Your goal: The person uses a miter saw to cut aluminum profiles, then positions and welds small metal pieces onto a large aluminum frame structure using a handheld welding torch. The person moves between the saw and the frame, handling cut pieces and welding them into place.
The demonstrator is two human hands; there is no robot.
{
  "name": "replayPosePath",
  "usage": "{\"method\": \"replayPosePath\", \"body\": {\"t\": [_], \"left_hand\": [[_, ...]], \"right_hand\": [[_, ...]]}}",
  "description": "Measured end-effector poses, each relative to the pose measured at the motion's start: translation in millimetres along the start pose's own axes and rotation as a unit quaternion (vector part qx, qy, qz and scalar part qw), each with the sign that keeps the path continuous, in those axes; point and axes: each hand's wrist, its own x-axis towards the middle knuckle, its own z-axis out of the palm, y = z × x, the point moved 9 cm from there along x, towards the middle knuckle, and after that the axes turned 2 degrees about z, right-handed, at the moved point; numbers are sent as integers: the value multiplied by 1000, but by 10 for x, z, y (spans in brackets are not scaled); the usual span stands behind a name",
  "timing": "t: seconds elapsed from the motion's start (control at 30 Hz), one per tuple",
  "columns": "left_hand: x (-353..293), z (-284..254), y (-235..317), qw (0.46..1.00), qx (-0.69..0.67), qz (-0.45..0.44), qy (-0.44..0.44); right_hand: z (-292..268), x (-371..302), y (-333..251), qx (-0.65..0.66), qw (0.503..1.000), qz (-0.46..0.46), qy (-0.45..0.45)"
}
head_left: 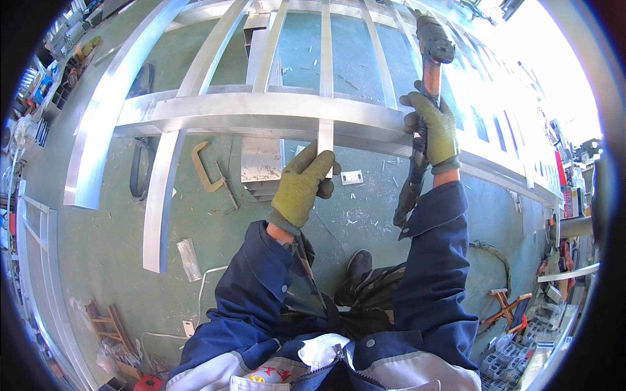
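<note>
My left hand (304, 186), in a yellow-green work glove with dark fingertips, is closed around the near end of a narrow silver metal bar (325, 133). This bar crosses a wide metal rail (261, 107) of a large slatted frame. In a matching glove, my right hand (435, 130) is wrapped around the shaft of a hammer-like tool (432, 73). The tool has a bulky dark head (435, 40) pointing away from me, over the frame's slats. Its black lower part (409, 192) hangs down beside my right sleeve. The glove hides part of the shaft.
Under the frame, a C-clamp (205, 171) lies on the green floor near a stacked metal profile (262, 163). A small white plate (352, 177) lies by the rail. Long bar ends (156, 241) stick out at left. Metal parts (528, 345) are piled at lower right.
</note>
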Motion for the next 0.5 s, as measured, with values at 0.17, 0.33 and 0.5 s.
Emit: {"method": "replayPosePath", "body": {"t": [0.17,0.33,0.5], "left_hand": [[2,-27,-3,1000,-1,1,5],[7,-10,6,1000,6,-2,-9],[-4,-17,-3,1000,0,0,6]], "right_hand": [[11,-12,-38,-10,1000,0,6],[-12,-3,-9,-6,1000,0,8],[-5,-25,-29,-7,1000,0,11]]}}
